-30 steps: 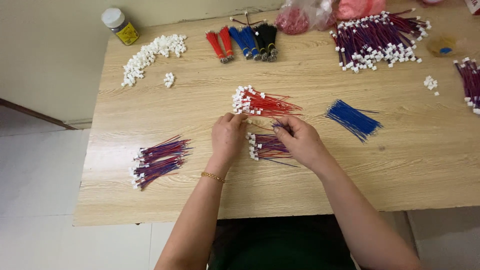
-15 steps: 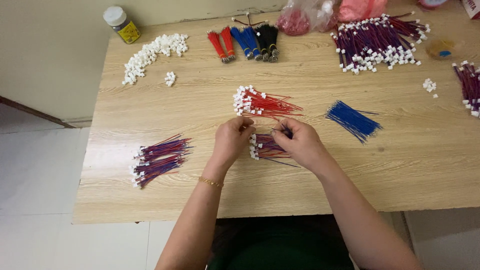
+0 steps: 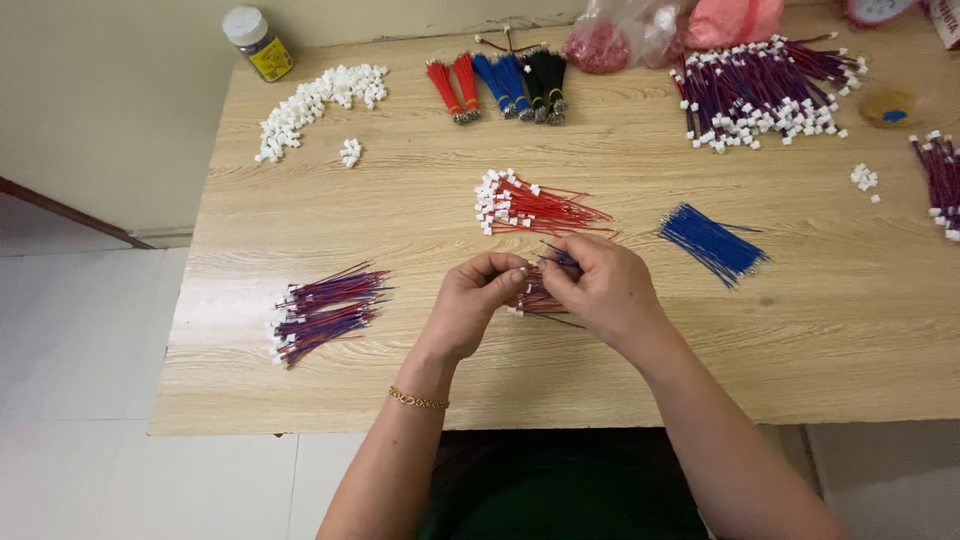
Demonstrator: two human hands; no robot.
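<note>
We work with both hands raised just above the wooden table point(image 3: 300, 400). The left hand point(image 3: 478, 300) is closed in a pinch, thumb against forefinger, on what appears to be a small white connector; the item itself is too small to confirm. The right hand point(image 3: 600, 290) is closed on a thin blue wire point(image 3: 556, 252) whose end meets the left fingertips. Directly beneath the fingers lies a small working bunch of red-and-blue wires point(image 3: 535, 300). Well to the left of the fingers rests a finished-looking pile of red-and-blue leads with white ends point(image 3: 325, 310). Just beyond the fingers lies a fan of red wires with white connectors point(image 3: 530, 205), and to the right of them a loose bundle of blue wires point(image 3: 712, 240). Farther off we see loose white connectors point(image 3: 315, 100), tied wire bundles in red, blue and black point(image 3: 500, 80), and a large heap of assembled leads point(image 3: 765, 90). We judge the work partly done: several piles look complete, while red and blue stock remains to be joined. Compared with the frame one second earlier, the hands have drawn closer together and lifted slightly; the piles are unmoved.
</note>
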